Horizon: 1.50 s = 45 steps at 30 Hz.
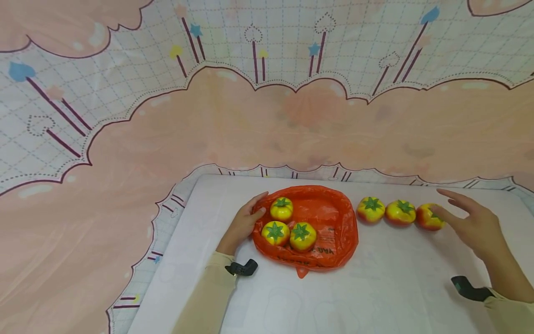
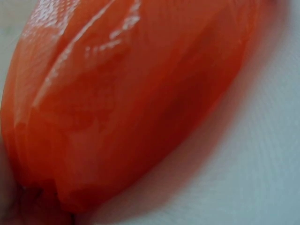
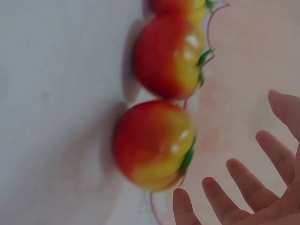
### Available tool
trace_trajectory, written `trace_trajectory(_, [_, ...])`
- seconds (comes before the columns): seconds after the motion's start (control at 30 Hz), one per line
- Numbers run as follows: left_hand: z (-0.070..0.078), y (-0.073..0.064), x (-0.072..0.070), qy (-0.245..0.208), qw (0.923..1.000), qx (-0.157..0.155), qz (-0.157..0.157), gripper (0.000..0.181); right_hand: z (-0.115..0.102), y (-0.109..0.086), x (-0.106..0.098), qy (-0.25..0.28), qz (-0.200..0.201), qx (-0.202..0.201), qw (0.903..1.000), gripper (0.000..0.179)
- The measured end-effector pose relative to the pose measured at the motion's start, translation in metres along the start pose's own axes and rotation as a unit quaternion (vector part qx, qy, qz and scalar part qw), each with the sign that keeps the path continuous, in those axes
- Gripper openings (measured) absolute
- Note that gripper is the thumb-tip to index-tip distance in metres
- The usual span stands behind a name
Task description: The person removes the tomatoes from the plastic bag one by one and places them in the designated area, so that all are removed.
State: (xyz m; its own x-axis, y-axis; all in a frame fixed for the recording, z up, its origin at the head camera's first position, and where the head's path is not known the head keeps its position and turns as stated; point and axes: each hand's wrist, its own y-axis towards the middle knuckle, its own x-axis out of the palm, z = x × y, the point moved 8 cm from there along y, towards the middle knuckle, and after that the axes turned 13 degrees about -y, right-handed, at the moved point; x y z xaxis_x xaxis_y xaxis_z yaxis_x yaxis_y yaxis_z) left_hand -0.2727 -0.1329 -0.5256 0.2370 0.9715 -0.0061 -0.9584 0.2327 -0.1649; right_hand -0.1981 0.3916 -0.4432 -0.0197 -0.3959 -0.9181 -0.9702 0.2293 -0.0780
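Observation:
A red plastic bag (image 1: 329, 208) lies spread open on the table with its rim rolled up. My left hand (image 1: 242, 225) grips its left rim, thumb on the inner side and the other fingers behind. In the left wrist view, the bag's outer side (image 2: 122, 103) fills most of the picture. Three yellow-red artificial tomatoes with green leaf tops, one of them (image 1: 281, 208), sit in the bag's left half. Fingers spread, my right hand (image 1: 475, 222) hovers by the rightmost tomato (image 1: 427, 218) of a row of three; in the right wrist view that tomato (image 3: 154, 145) is beside the fingertips.
The row's other tomatoes, a middle one (image 1: 400, 213) and a left one (image 1: 370, 210), stand to the right of the bag. The white table (image 1: 384, 287) ends at the back against a patterned cloth (image 1: 267, 125). Black straps circle both wrists.

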Motion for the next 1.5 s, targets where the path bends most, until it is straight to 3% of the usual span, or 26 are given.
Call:
trace_trajectory(0.43, [-0.002,0.002,0.000,0.001,1.0000,0.006,-0.004,0.049,-0.052,-0.003,-0.001,0.055,-0.025,-0.046,0.9971,0.074])
trace_trajectory(0.93, [-0.001,0.001,0.000,-0.004,0.9999,0.010,-0.009,0.049,-0.113,-0.009,0.019,0.095,-0.056,-0.124,0.9862,0.069])
trace_trajectory(1.3, [-0.001,0.002,0.000,-0.001,0.9999,0.008,-0.009,0.049,-0.145,-0.009,0.032,0.133,-0.090,-0.186,0.9693,0.058])
trace_trajectory(1.5, [-0.002,0.002,0.000,-0.002,0.9999,0.006,-0.008,0.049,-0.167,-0.007,0.042,0.161,-0.134,-0.215,0.9538,0.050])
